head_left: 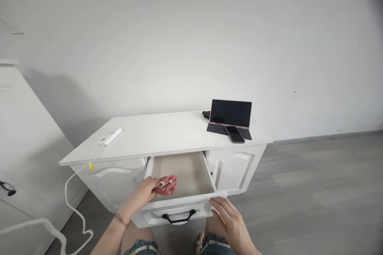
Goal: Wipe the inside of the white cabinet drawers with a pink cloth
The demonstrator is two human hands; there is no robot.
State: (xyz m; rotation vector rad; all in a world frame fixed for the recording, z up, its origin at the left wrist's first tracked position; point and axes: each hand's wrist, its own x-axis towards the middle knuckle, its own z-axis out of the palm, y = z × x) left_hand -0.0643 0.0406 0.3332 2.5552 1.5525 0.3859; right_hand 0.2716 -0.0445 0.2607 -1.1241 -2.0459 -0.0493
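Note:
My left hand (146,191) is closed on a rolled pinkish-red cloth (169,185) with white edging, held over the front left of a pulled-out drawer (191,167). The drawer's pale inner floor shows behind the cloth. At the drawer's front right corner, my right hand (226,215) rests with its fingers on the top edge of the front panel, thumb below them. A black handle (179,217) sits on the drawer front between my two hands.
On the white cabinet (161,133) stand a tablet (230,112) on a dark cover, a phone (235,134) leaning against it, and a white power strip (110,137). Its white cable (69,199) hangs down at left. A white wardrobe (26,135) is beside the cabinet.

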